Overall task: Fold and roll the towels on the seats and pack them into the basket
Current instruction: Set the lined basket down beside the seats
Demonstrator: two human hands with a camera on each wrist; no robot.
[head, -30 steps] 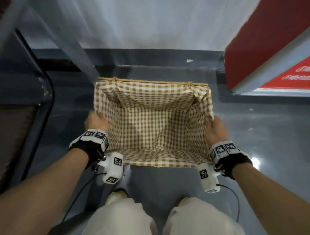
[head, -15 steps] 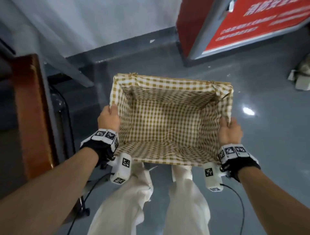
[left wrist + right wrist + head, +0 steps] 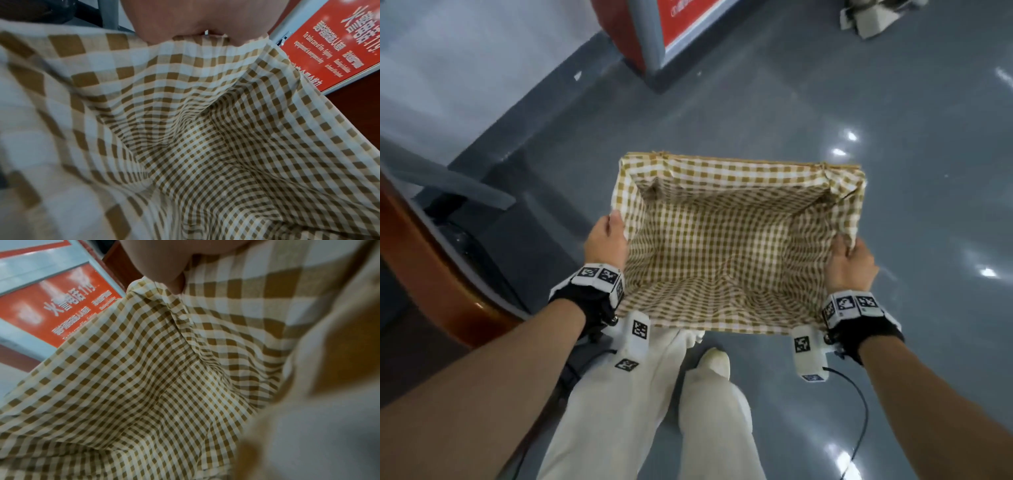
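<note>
- Basket [image 3: 739, 171] with a brown-and-white gingham liner [image 3: 722, 246] is up off the grey floor [image 3: 756, 102], carried in front of you between both hands, above your legs.
- Your left hand [image 3: 606, 243] grips the basket's left rim, fingers curled over the liner edge; left wrist view shows the hand [image 3: 195, 19] closed down onto bunched cloth [image 3: 185, 97].
- Your right hand [image 3: 851, 265] grips the right rim the same way, thumb and fingers clamped on the folded-over liner; right wrist view shows the thumb [image 3: 164, 269] pressing onto the checked fabric [image 3: 144, 369].
- Basket inside: only wrinkled liner showing in all three views.
- Liner hangs over all four rim edges; a strip of straw-coloured rim shows along the far side.
- Both wrists wear black bands with white marker blocks [image 3: 599, 275]; a black cable [image 3: 859, 404] trails from the right one.
- Your cream trousers [image 3: 619, 411] and one pale shoe [image 3: 714, 361] sit just below the basket's near edge.
- Brown curved wooden piece [image 3: 431, 274] at left, beside your left forearm; can't tell what it belongs to.
- Red cabinet with a red sign [image 3: 654, 27] stands at top, well apart from the basket; same red sign with white lettering shows in the left wrist view [image 3: 339, 48] and the right wrist view [image 3: 61, 308].
- Whitish object [image 3: 873, 17] on the floor at top right, too cut off to identify.
</note>
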